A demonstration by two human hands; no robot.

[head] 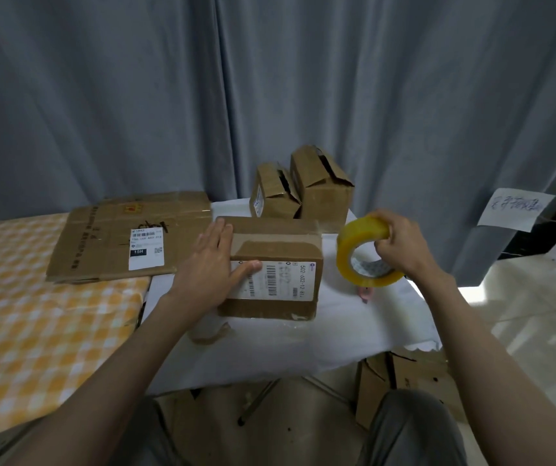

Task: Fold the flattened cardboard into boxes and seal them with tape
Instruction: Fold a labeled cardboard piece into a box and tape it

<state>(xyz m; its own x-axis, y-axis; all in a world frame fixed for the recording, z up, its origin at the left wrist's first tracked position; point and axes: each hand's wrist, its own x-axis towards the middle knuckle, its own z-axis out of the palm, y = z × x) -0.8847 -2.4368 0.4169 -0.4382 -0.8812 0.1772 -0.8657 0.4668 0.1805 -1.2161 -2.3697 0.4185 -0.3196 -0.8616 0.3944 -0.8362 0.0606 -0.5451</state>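
The right hand (401, 245) has its grip curled round a roll of yellow packing tape (365, 251), held above the white-covered bench (337, 331). The left hand (214, 264) lies flat, fingers straight, against the left side of a labelled cardboard box (275, 274) mid-bench. Flattened cardboard (128, 235) lies far left; two folded boxes (303, 185) stand behind.
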